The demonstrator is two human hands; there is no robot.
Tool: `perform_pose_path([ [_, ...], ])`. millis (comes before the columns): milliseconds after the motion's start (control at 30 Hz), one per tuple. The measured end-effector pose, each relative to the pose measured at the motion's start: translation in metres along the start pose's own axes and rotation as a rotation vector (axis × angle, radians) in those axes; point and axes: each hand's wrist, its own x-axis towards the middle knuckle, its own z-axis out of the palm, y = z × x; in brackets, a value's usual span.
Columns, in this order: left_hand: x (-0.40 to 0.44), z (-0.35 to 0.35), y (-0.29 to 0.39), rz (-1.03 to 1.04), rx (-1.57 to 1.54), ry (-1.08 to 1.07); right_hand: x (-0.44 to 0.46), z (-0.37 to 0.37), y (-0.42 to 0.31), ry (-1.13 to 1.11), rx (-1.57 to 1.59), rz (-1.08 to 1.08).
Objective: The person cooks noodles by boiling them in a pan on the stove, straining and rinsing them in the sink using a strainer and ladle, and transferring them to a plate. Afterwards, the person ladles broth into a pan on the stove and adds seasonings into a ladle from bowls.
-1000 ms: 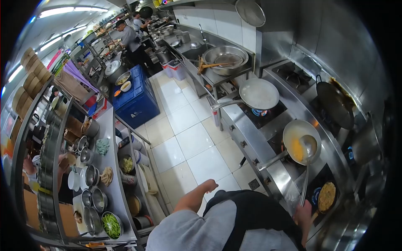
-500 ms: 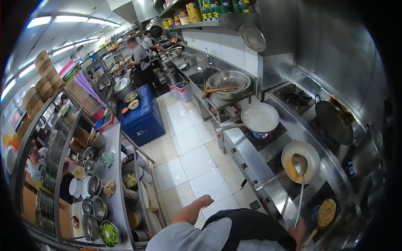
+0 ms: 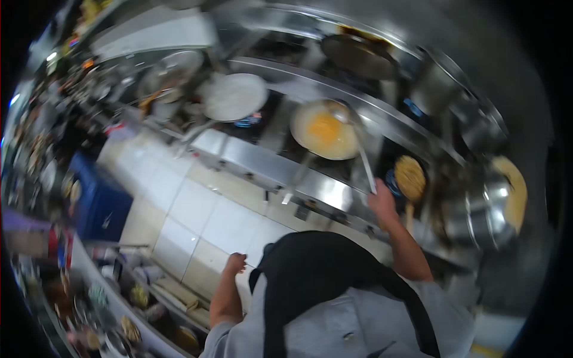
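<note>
My right hand (image 3: 382, 201) is wrapped round the long handle of a metal ladle (image 3: 364, 156). The ladle's bowl rests in a pale wok (image 3: 301, 132), by a pool of orange-yellow liquid (image 3: 323, 128) that looks like egg. The wok's handle points toward me over the front of the range, with no hand on it. Just right of the ladle, a round browned item (image 3: 410, 176) lies in a small pan with a wooden handle. My left hand (image 3: 237, 262) hangs over the floor at my side, its fingers curled with nothing seen in them.
A second wok (image 3: 236, 98) with whitish liquid sits over a blue flame on the left. A dark wok (image 3: 358, 55) stands behind. Large steel pots (image 3: 477, 206) stand at the right. Behind my left side are a blue chest (image 3: 104, 200) and a counter (image 3: 113, 298) with bowls.
My view has swung right toward the range, blurring the picture. The ladle stays in my right hand; more yellow liquid shows in the wok. My left hand stays low and curled.
</note>
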Motion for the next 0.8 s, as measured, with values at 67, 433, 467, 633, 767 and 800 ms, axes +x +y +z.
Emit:
perform_pose_path([
  [67, -0.025, 0.002, 0.019, 0.025, 0.056, 0.04, 0.002, -0.005, -0.012, -0.068, 0.033, 0.059],
  [433, 0.006, -0.001, 0.027, 0.134, 0.247, -0.042, -0.024, -0.046, -0.077, -0.55, 0.76, 0.534],
  [467, 0.01, -0.002, 0.031, 0.175, 0.281, -0.048, -0.033, -0.051, -0.083, -0.521, 0.634, 0.477],
  [633, 0.001, 0.004, 0.063, 0.036, 0.014, 0.001, -0.067, -0.054, -0.072, -0.407, 0.443, 0.327],
  [767, -0.004, 0.003, 0.074, 0.108, 0.151, -0.009, -0.089, -0.042, -0.04, -0.279, 0.185, 0.215],
  [800, -0.006, 0.003, 0.076, 0.097, 0.132, 0.016, -0.095, -0.042, -0.039, -0.225, 0.135, 0.187],
])
